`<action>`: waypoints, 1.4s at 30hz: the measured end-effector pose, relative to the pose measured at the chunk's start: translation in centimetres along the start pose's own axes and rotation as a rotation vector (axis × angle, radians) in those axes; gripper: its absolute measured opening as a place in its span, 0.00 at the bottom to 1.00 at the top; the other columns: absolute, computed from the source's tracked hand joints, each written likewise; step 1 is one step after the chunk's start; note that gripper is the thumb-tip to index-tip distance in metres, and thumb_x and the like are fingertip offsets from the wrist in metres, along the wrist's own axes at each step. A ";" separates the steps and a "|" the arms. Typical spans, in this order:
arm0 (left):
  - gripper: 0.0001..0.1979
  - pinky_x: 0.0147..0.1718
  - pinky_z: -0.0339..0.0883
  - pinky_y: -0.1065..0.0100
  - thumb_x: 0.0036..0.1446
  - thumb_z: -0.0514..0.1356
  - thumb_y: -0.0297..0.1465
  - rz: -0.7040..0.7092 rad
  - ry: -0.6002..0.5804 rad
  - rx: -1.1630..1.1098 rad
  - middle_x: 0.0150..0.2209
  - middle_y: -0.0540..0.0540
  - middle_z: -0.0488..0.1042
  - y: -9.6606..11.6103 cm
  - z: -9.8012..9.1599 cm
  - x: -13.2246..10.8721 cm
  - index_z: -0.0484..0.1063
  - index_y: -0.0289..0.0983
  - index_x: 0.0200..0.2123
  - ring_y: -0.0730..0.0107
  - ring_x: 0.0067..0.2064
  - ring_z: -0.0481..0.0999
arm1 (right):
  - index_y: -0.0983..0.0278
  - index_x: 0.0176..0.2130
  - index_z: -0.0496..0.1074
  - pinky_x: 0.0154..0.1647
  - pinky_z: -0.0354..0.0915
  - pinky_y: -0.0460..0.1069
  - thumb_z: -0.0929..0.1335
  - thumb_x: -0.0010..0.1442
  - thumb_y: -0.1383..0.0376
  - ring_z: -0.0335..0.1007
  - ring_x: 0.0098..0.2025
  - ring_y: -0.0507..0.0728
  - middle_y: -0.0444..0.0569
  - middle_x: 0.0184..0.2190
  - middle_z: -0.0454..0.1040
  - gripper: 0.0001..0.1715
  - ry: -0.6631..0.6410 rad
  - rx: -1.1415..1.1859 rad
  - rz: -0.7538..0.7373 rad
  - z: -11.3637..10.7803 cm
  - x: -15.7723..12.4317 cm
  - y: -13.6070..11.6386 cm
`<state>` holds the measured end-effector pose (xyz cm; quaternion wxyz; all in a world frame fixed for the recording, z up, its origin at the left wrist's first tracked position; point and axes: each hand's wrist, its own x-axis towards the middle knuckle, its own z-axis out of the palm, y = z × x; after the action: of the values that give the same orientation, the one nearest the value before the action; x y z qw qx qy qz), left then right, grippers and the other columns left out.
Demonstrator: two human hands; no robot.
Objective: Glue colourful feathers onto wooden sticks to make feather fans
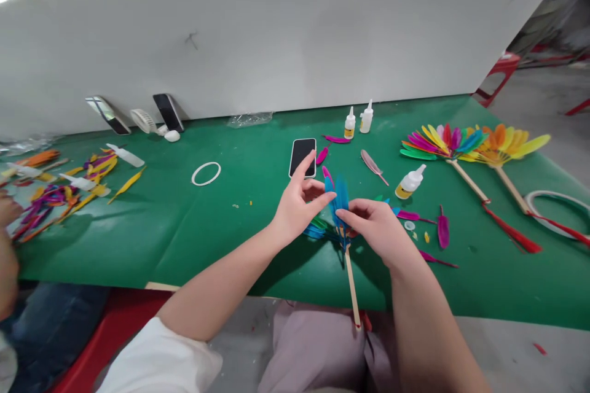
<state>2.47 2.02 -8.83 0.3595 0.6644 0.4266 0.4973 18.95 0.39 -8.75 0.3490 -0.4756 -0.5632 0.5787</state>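
Observation:
Blue feathers (340, 193) stand upright between my hands, above a partly made feather fan with a wooden handle (353, 288). My left hand (302, 206) pinches the upper part of a blue feather between thumb and bent fingers, its index finger raised. Lower down, my right hand (375, 224) has its thumb and fingers closed on the blue feather's right edge. Green and darker blue feathers (318, 230) spread to the left of the fan's head, partly behind my fingers. The handle slants down past the table's front edge.
A phone (299, 153) lies behind my left hand. Glue bottles (410, 182) and loose pink feathers (443, 228) lie to the right, near two finished feather fans (468, 181). A white ring (206, 174) and a feather pile (59, 199) are left, beside another person's arm (7, 245).

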 end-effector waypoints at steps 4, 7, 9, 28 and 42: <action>0.33 0.25 0.68 0.73 0.49 0.63 0.30 -0.170 0.008 -0.135 0.24 0.55 0.65 -0.5 0.0 0.3 0.56 0.41 0.58 0.78 0.24 0.68 | 0.65 0.25 0.69 0.20 0.58 0.44 0.68 0.50 0.55 0.59 0.21 0.48 0.41 0.19 0.65 0.15 0.060 -0.060 0.008 -0.3 0.4 0.2; 0.26 0.27 0.69 0.73 0.47 0.64 0.29 -0.275 0.059 -0.149 0.25 0.55 0.63 -1.3 -0.8 0.3 0.66 0.39 0.51 0.79 0.25 0.68 | 0.64 0.30 0.69 0.13 0.54 0.43 0.69 0.48 0.56 0.59 0.18 0.48 0.40 0.19 0.66 0.14 0.233 -0.039 0.056 -1.2 0.7 0.5; 0.24 0.28 0.70 0.72 0.46 0.64 0.29 -0.325 0.097 -0.124 0.25 0.55 0.61 -2.1 -1.5 0.2 0.69 0.38 0.49 0.79 0.25 0.68 | 0.63 0.31 0.67 0.11 0.52 0.42 0.70 0.48 0.57 0.59 0.16 0.48 0.39 0.19 0.65 0.14 0.317 -0.036 0.059 -1.8 1.0 0.8; 0.20 0.30 0.67 0.70 0.47 0.63 0.28 -0.379 0.051 0.132 0.31 0.51 0.65 -3.7 -2.3 -0.8 0.70 0.41 0.47 0.79 0.24 0.69 | 0.60 0.48 0.63 0.08 0.54 0.44 0.69 0.50 0.63 0.54 0.11 0.47 0.36 0.17 0.64 0.25 0.241 -0.235 0.140 -2.3 1.4 2.7; 0.18 0.27 0.61 0.70 0.49 0.60 0.29 -0.424 -0.001 0.275 0.19 0.54 0.67 -2.3 -1.7 -1.0 0.70 0.39 0.46 0.72 0.24 0.71 | 0.55 0.54 0.59 0.08 0.53 0.43 0.70 0.49 0.64 0.53 0.11 0.46 0.34 0.17 0.62 0.34 0.252 -0.211 0.145 -2.6 1.3 2.6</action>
<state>0.20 2.01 -10.86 0.3625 0.6030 0.6199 0.3476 21.35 2.09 -11.32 0.3225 -0.6176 -0.5369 0.4757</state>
